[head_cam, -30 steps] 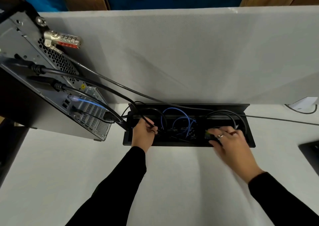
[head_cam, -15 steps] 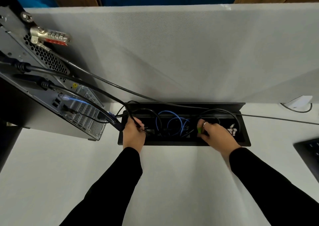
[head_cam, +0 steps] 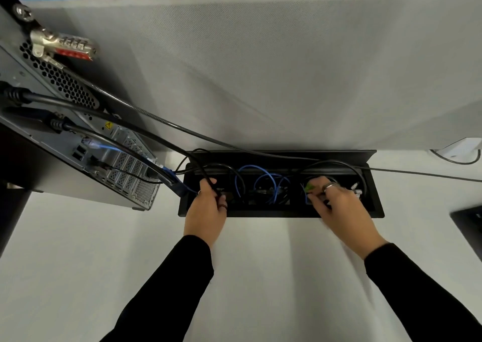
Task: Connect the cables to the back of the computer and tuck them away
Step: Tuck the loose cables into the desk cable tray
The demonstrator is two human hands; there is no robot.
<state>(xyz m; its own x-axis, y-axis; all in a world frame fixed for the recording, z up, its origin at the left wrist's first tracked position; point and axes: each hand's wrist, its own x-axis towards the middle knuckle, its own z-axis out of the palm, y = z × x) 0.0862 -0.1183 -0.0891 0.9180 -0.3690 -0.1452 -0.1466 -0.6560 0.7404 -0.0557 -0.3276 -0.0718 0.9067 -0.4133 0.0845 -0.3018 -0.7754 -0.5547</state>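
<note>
- Cables: black cables (head_cam: 109, 106) run from the back of the computer tower (head_cam: 86, 143) at the left down to the recessed black cable tray (head_cam: 375, 208) set in the white desk (head_cam: 78, 263), where they loop among coiled blue cables (head_cam: 263, 185).
- The left hand (head_cam: 206, 208) sits at the tray's left end, its fingers curled round one black cable where it drops into the opening; a blue-sleeved plug (head_cam: 177, 185) lies just beside the knuckles.
- The right hand (head_cam: 339, 206) reaches into the tray's right section, fingertips pinching at a small green piece (head_cam: 311, 186) under a black loop of cable; the view is blurred here and what exactly is gripped cannot be told. A ring shows on one finger.
- Both arms wear black sleeves (head_cam: 177, 284).
- A silver combination lock (head_cam: 65, 45) hangs on the tower's upper rear, its steel cord (head_cam: 182, 129) running along the tray's hinged lid and away to the right.
- A grey partition (head_cam: 287, 67) stands behind the desk; a dark object's corner (head_cam: 469, 221) shows at the right edge.
</note>
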